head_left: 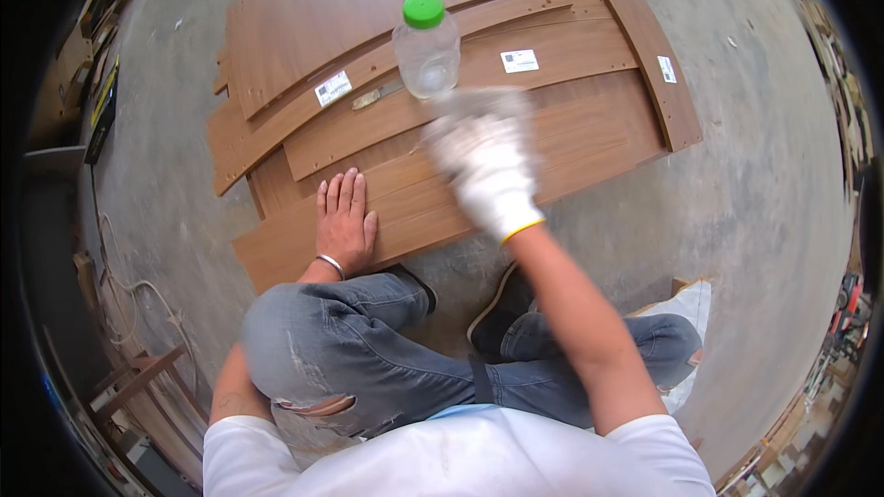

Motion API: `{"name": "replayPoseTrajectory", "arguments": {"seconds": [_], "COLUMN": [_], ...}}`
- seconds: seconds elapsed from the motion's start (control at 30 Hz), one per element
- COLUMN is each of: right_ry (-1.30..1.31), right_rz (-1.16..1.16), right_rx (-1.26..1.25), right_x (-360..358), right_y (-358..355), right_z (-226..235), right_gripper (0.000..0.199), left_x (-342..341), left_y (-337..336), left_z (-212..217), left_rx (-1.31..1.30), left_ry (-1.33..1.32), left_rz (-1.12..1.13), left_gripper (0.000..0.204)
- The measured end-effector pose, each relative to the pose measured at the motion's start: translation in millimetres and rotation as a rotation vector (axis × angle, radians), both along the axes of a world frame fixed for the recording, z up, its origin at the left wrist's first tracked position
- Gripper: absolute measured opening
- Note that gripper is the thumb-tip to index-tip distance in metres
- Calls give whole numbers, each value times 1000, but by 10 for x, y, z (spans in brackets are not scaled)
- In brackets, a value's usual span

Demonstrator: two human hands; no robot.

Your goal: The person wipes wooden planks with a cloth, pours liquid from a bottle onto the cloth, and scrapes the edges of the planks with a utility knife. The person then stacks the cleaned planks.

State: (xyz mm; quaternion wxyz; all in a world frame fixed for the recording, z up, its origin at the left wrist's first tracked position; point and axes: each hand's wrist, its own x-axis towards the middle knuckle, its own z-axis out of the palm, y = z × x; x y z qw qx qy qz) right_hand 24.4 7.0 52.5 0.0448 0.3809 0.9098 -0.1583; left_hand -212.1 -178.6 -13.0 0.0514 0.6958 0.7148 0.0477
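Observation:
My left hand (344, 219), bare with a metal bangle at the wrist, lies flat with its fingers stretched on the nearest brown wooden board (405, 212). My right hand (486, 166) wears a white knit glove with a yellow cuff edge and is smeared by motion over the same board. A greyish cloth (493, 101) shows at its fingers, too blurred for detail. Just beyond it, a clear plastic jar (428, 60) with a green lid (424, 10) stands upright on the boards. Whatever liquid it may hold is hard to make out.
Several brown panels with white labels overlap beneath the jar, including a long board (635, 46) at the right. A small light-coloured piece (366, 99) lies left of the jar. A pale cable (138, 290) runs along the floor at left. White sheet material (691, 313) lies by my right knee.

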Motion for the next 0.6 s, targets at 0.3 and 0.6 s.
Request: {"name": "replayPoseTrajectory", "arguments": {"seconds": [0.3,0.6], "right_ry": [218,31], "right_rz": [105,-852], "right_rx": [-135,263], "right_x": [-376,1881], "right_y": [-709,535], "right_z": [-384,-588], "right_gripper": [66,69], "left_x": [123,125], "left_y": [181,187], "left_z": [-69,-66], "left_rx": [-18,62], "left_ry": [3,-20], "left_rz": [-34,-15], "left_gripper": [70,68]}}
